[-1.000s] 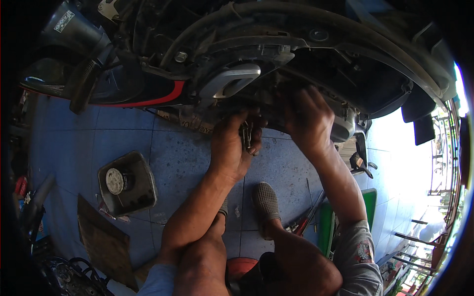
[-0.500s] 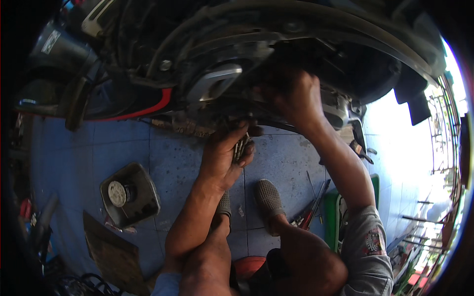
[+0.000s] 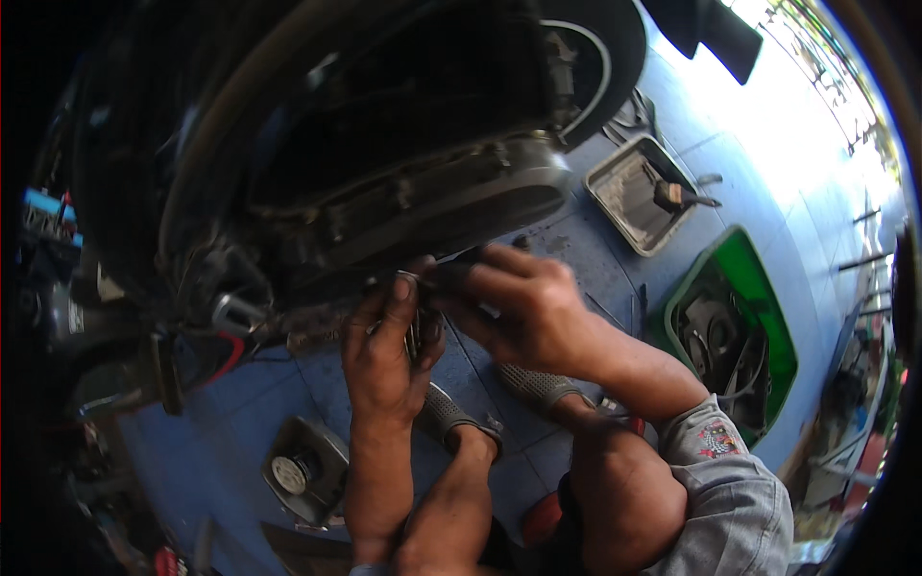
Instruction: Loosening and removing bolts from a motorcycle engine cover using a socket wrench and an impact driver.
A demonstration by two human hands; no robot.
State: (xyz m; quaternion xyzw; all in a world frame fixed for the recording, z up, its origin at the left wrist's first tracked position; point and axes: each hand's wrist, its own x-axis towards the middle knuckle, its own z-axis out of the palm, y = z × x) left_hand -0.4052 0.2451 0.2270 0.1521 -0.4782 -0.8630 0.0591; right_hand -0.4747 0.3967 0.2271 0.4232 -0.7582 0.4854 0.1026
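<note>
My left hand is closed around several slender metal pieces, apparently bolts, beside the underside of a dark scooter. My right hand meets it from the right with fingers curled; what they hold, if anything, is hidden and dark. Just above both hands runs the grimy engine casing, with the rear wheel beyond it at the top.
A metal tray with a brush and a green bin of dark parts lie right on the tiled floor. A grey container with a round can sits lower left. My feet and knees are below my hands.
The view has swung, bringing the wheel, tray and bin into sight. My right hand has come down from under the bodywork to my left hand, which still holds the metal pieces.
</note>
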